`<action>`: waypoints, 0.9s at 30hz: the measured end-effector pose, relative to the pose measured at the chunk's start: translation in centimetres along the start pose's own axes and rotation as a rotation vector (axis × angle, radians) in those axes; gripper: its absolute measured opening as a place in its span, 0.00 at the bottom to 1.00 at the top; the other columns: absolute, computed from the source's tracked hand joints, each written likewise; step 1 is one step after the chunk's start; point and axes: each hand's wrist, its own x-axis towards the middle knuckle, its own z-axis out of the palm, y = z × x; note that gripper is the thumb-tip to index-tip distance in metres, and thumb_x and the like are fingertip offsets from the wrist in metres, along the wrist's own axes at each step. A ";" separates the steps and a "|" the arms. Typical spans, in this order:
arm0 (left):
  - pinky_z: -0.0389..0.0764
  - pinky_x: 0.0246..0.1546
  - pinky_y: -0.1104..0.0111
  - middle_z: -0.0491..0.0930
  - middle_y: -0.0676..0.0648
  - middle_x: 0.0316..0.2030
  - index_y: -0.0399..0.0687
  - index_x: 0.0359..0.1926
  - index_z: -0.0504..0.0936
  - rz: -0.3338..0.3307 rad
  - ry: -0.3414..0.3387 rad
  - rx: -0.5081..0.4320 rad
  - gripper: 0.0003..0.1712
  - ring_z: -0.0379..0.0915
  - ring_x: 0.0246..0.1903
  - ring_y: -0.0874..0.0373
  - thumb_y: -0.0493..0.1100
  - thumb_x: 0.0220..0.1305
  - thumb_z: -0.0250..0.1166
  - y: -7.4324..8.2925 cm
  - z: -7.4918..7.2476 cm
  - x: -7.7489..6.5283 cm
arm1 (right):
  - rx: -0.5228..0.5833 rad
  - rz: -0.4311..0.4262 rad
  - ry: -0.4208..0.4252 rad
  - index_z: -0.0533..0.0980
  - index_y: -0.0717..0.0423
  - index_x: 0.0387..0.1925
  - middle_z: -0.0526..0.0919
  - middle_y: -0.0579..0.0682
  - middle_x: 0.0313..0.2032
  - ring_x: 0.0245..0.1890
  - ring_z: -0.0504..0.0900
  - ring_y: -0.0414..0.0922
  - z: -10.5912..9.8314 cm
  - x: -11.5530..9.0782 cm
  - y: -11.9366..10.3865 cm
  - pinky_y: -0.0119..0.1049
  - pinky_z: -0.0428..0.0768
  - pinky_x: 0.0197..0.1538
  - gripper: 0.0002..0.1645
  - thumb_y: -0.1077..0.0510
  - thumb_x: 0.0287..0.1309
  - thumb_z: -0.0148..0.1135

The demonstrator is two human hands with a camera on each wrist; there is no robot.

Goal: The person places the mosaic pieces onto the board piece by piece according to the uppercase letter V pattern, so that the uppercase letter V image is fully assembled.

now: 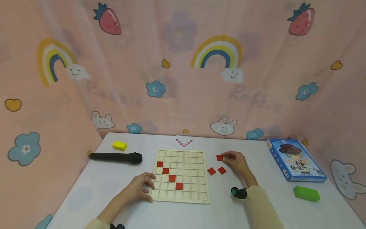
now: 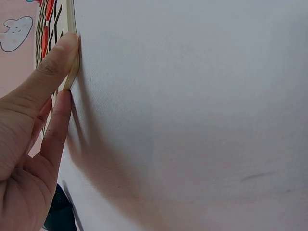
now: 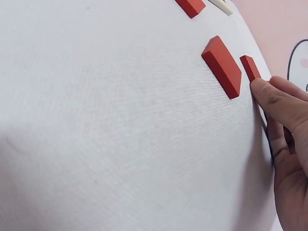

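Note:
A pale wooden grid board (image 1: 193,179) lies flat on the table, with several red square tiles set in a descending diagonal in its cells. My left hand (image 1: 137,188) grips the board's left edge near the lower corner; the left wrist view shows its thumb (image 2: 60,55) on the rim. To the right of the board, my right hand (image 1: 236,162) pinches a red tile (image 1: 219,157) at table level. Nearer to me lie two more red tiles, one tile (image 1: 211,171) beside the board and another tile (image 1: 222,170) just below the hand.
Behind the board lies a small card (image 1: 184,142) showing a red V pattern on a grid. A black microphone (image 1: 115,157) and yellow block (image 1: 119,146) lie left. At right are a blue box (image 1: 295,160) and green block (image 1: 306,193). A patterned pink curtain (image 1: 183,105) surrounds the table.

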 end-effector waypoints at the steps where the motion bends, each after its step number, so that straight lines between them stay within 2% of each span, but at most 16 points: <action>1: 0.81 0.36 0.75 0.73 0.41 0.54 0.43 0.28 0.80 -0.004 -0.002 -0.002 0.21 0.69 0.54 0.41 0.31 0.30 0.81 0.0 0.1 0.0 | 0.003 0.001 0.001 0.79 0.63 0.49 0.82 0.59 0.45 0.43 0.78 0.51 0.0 0.0 0.2 0.44 0.80 0.51 0.16 0.66 0.57 0.65; 8: 0.81 0.36 0.74 0.72 0.41 0.54 0.42 0.28 0.80 -0.023 -0.009 -0.007 0.21 0.69 0.54 0.42 0.31 0.30 0.81 0.5 0.3 0.0 | 0.046 0.007 0.001 0.79 0.62 0.48 0.82 0.58 0.44 0.44 0.80 0.52 -0.3 -0.5 1.0 0.44 0.80 0.52 0.16 0.63 0.57 0.66; 15: 0.81 0.36 0.74 0.73 0.42 0.54 0.44 0.28 0.80 -0.054 -0.006 0.000 0.21 0.69 0.53 0.44 0.31 0.29 0.81 0.5 0.3 0.0 | 0.152 0.059 -0.003 0.77 0.63 0.50 0.81 0.60 0.48 0.49 0.80 0.55 -0.6 -1.0 1.4 0.44 0.78 0.54 0.19 0.61 0.57 0.67; 27: 0.82 0.37 0.73 0.72 0.41 0.55 0.42 0.28 0.79 -0.055 0.010 -0.010 0.21 0.68 0.54 0.42 0.30 0.30 0.81 0.8 0.1 -0.2 | 0.190 0.090 -0.009 0.79 0.62 0.49 0.83 0.58 0.46 0.47 0.82 0.52 -0.8 -2.7 -0.9 0.36 0.81 0.50 0.17 0.62 0.57 0.66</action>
